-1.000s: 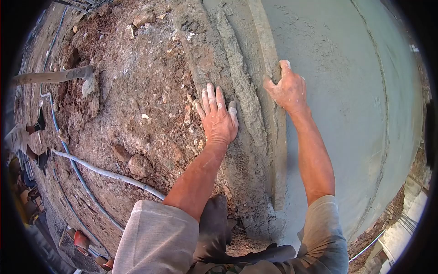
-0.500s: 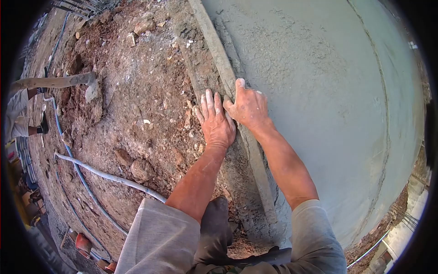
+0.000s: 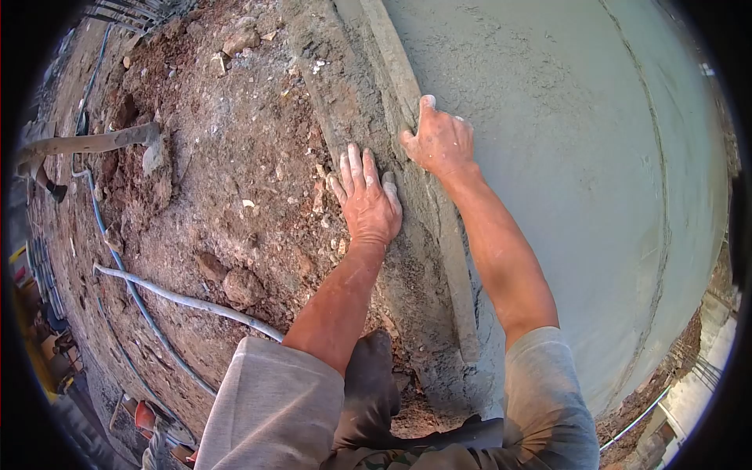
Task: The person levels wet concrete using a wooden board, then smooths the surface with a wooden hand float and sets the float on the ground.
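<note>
A long, narrow board [image 3: 450, 251], coated in grey cement, lies along the edge of a wet concrete slab [image 3: 564, 196]. My right hand [image 3: 443, 142] is closed over the board, thumb on its left side and the other fingers curled mostly out of sight. To the left, my left hand [image 3: 371, 205] rests flat with fingers spread on the rough, cement-smeared strip [image 3: 352, 102] beside the slab. Bare of any object, it sits apart from the board. Grey residue whitens the fingertips of both hands.
Rubble-strewn soil [image 3: 211, 188] spreads to the left, with stones [image 3: 243, 287], a pale hose [image 3: 188, 301] and a blue hose [image 3: 149, 317]. A wooden-handled tool [image 3: 94, 142] lies at far left, near another person's foot [image 3: 56, 190]. A crack-like line [image 3: 663, 180] crosses the slab.
The board and my right hand have shifted right and slightly forward, away from my left hand, which stays nearly in place. At far left, the other person's legs have moved mostly out of view.
</note>
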### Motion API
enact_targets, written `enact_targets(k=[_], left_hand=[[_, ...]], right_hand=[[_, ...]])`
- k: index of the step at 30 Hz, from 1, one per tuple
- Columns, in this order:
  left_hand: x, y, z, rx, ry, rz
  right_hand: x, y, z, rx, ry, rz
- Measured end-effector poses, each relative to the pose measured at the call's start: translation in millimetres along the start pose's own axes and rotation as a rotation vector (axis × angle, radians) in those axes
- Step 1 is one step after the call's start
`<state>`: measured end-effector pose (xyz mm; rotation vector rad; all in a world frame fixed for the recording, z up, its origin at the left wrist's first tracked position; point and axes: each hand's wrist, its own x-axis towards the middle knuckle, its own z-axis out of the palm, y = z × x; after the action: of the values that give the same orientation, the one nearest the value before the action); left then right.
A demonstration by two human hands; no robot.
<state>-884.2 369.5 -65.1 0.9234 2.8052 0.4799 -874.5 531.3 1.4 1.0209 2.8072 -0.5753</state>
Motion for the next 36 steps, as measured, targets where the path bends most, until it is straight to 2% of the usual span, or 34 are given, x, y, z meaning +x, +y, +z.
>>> enact_targets(k=[3,7,10,16,19,26,29,33,36], left_hand=[[0,-1,0,-0.024,-0.005,0.001],[0,-4,2,-0.024,-0.004,0.006],[-1,0,2,-0.022,0.010,-0.002],[-2,-1,2,-0.008,0.006,0.017],[-2,-2,3,0.012,0.009,0.034],[-2,0,4,-0.005,0.053,0.037],[-1,-1,6,0.026,0.063,0.039],[-2,0,5,0.019,0.051,0.036],[-3,-2,6,0.027,0.051,0.040]], right_hand=[[-5,24,-2,-0.101,0.085,0.024],[-31,47,-12,-0.041,0.116,0.031],[-46,24,-8,0.059,0.150,-0.012],[-12,-15,26,0.148,0.157,-0.086],[7,-25,27,0.153,0.081,-0.069],[16,-6,21,0.105,0.170,-0.005],[12,5,9,0.112,0.110,0.091],[3,29,4,0.091,0.173,0.152],[-13,53,-13,0.073,0.141,0.288]])
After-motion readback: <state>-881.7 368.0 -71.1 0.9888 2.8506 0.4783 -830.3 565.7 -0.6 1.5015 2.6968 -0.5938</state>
